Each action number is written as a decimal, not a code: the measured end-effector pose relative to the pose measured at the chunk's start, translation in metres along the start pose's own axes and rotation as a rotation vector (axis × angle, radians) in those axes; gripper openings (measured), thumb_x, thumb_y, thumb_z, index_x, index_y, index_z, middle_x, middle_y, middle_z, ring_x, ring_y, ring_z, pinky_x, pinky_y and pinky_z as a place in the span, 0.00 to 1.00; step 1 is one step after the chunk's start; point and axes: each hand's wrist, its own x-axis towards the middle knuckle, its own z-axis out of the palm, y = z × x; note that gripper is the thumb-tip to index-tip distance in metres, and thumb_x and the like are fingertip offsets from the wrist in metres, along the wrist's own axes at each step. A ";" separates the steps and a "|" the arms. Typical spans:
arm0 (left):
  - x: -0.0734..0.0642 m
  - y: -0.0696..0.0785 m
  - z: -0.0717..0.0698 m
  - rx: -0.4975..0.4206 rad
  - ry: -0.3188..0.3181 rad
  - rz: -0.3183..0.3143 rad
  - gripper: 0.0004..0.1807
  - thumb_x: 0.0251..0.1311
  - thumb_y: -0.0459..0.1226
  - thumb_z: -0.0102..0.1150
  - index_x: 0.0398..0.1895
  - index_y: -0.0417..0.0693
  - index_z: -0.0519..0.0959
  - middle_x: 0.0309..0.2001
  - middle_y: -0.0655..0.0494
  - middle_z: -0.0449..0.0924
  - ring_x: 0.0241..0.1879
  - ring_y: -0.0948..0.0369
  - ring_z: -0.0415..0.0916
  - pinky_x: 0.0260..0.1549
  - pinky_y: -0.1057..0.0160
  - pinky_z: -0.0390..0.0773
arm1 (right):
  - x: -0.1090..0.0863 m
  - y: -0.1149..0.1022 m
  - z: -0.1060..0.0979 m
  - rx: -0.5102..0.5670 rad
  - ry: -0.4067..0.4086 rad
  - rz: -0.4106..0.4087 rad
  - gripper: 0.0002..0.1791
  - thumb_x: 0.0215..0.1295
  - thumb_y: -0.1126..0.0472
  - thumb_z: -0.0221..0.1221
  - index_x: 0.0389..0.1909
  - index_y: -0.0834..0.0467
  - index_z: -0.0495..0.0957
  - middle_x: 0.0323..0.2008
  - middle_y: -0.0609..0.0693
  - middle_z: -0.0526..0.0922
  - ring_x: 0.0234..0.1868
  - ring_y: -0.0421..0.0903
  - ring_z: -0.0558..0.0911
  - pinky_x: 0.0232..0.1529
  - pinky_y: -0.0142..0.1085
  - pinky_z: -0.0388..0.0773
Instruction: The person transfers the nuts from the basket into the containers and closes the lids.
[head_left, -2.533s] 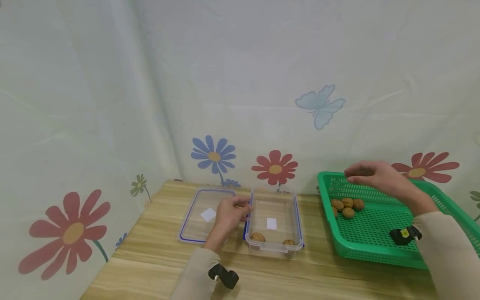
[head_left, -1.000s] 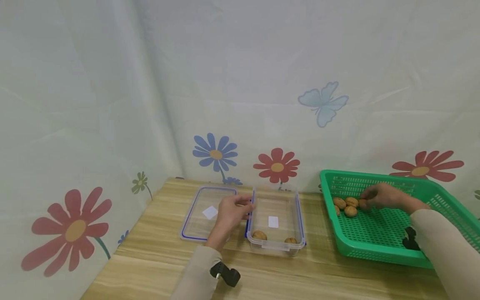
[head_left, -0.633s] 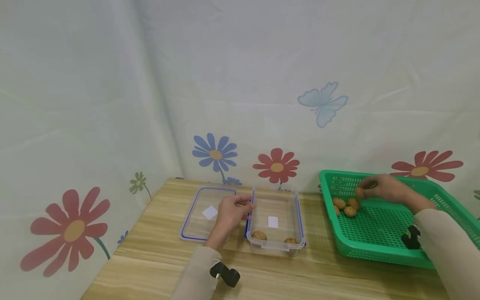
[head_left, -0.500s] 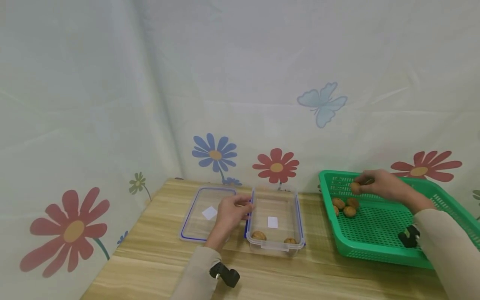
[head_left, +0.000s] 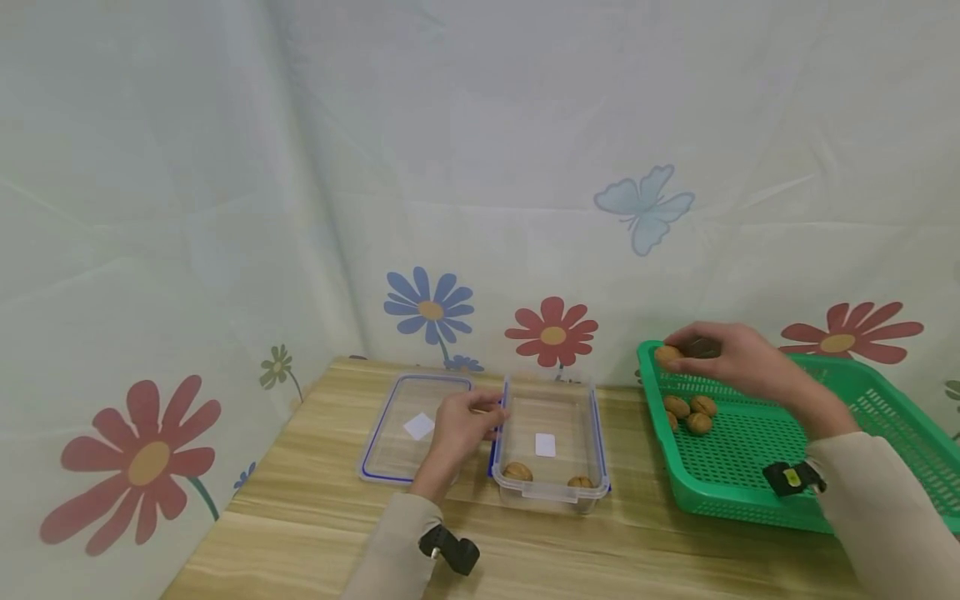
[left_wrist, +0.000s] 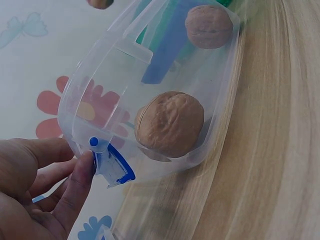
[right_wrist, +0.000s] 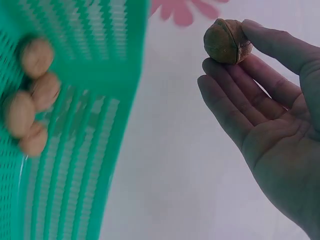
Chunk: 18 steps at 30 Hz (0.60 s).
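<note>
My right hand [head_left: 738,362] pinches a brown walnut [head_left: 668,356] between thumb and fingertips, above the back left corner of the green basket [head_left: 757,510]. In the right wrist view the walnut [right_wrist: 227,42] sits at the tips of the fingers. My left hand [head_left: 462,427] holds the left side of a clear plastic food box [head_left: 551,493]; in the left wrist view its fingers [left_wrist: 80,172] grip the rim by a blue-edged latch [left_wrist: 112,162]. Two walnuts lie inside the box, a nearer one [left_wrist: 172,124] and a farther one [left_wrist: 209,26].
Several walnuts [head_left: 699,423] rest in the basket's left part. A clear lid with a blue seal [head_left: 390,446] lies on the wooden table [head_left: 300,508], left of the box. Behind stands a pale curtain [head_left: 480,167] printed with flowers and a butterfly.
My right hand has reached down into the basket, taken a walnut from the group and lifted it up and left to the basket's rim. The left hand has stayed at the box.
</note>
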 end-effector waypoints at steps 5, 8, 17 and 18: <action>-0.001 0.001 0.000 0.004 -0.002 0.004 0.18 0.64 0.30 0.72 0.57 0.36 0.87 0.41 0.47 0.88 0.38 0.55 0.88 0.35 0.60 0.91 | -0.002 -0.022 0.012 0.059 0.008 -0.036 0.18 0.74 0.57 0.68 0.60 0.59 0.84 0.52 0.51 0.88 0.52 0.52 0.88 0.53 0.42 0.87; -0.001 0.001 0.000 0.006 -0.005 0.001 0.18 0.64 0.29 0.72 0.57 0.36 0.87 0.42 0.47 0.88 0.38 0.54 0.88 0.36 0.59 0.91 | -0.003 -0.035 0.022 0.104 -0.017 -0.053 0.18 0.74 0.58 0.68 0.59 0.60 0.84 0.52 0.51 0.88 0.52 0.51 0.88 0.52 0.38 0.87; 0.000 0.001 0.000 0.009 -0.006 0.000 0.17 0.64 0.29 0.71 0.57 0.36 0.87 0.42 0.47 0.88 0.39 0.52 0.88 0.36 0.58 0.92 | -0.001 -0.059 0.046 0.129 -0.049 -0.095 0.19 0.70 0.59 0.71 0.58 0.59 0.84 0.50 0.47 0.86 0.51 0.48 0.87 0.53 0.40 0.87; 0.000 0.001 0.000 0.008 -0.006 -0.001 0.17 0.64 0.29 0.71 0.57 0.36 0.87 0.42 0.47 0.88 0.39 0.51 0.88 0.35 0.58 0.91 | -0.001 -0.060 0.050 0.134 -0.058 -0.101 0.18 0.70 0.59 0.71 0.58 0.59 0.84 0.49 0.47 0.86 0.50 0.47 0.87 0.52 0.40 0.87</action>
